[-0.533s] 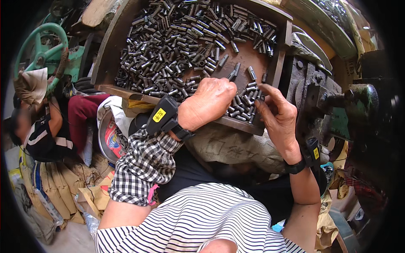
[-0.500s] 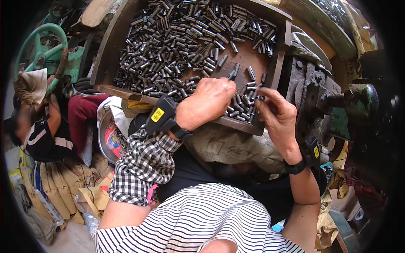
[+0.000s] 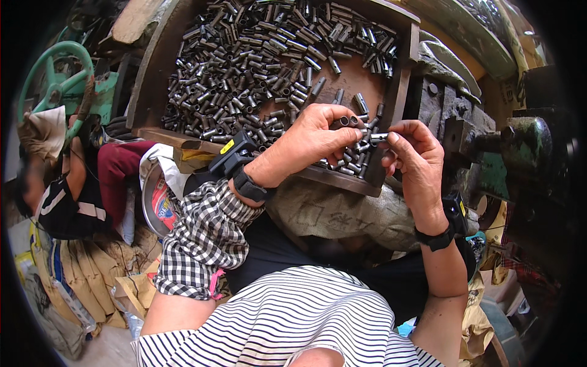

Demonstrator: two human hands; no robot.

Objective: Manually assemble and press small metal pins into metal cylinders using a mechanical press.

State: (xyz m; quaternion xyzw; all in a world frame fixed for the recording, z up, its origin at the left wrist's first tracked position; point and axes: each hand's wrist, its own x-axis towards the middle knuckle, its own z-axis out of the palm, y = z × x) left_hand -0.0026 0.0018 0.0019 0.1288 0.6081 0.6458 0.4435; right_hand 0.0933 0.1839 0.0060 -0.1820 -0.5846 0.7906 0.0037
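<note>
Metal tubes (image 3: 348, 121) (short, dark) sit pinched in left fingers (image 3: 335, 112); right fingers (image 3: 399, 146) pinch a shiny tube (image 3: 378, 138).

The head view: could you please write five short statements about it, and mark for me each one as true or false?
1. The right hand pinches a short metal tube between thumb and finger. True.
2. The left hand holds nothing. False: it holds dark metal tubes, with open ends showing.
3. Many loose tubes lie in the wooden tray. True.
4. A checked sleeve covers the right forearm. False: the sleeve is on the left forearm; the right one is bare.
5. The green handwheel is at the right of the picture. False: it is at the upper left.
</note>
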